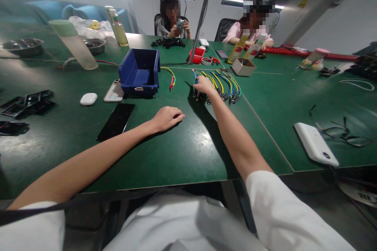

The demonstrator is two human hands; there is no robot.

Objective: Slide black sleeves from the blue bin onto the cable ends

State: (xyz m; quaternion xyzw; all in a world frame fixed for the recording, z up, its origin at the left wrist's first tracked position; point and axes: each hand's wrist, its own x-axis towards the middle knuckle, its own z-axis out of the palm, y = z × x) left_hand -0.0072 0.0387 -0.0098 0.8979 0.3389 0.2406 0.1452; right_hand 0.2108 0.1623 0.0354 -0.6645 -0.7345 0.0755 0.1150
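Several coloured wires (228,85) in blue, yellow and green lie side by side on the green table (182,157). My right hand (204,85) reaches to the left end of this row, its fingers bent at a wire there; the fingertips are partly hidden. My left hand (167,118) rests on the table nearer to me, fingers curled together, with nothing visible in it. Between the hands and a blue bin (140,71), a yellow-green wire with a red end (171,80) lies by itself. No contents show in the bin.
Left of my left hand are a black phone (116,121), another phone (114,91) and a white case (88,99). A slanted metal pole (202,11) stands behind the wires. A white power bank (315,144) and glasses (344,135) lie right. Two people sit opposite.
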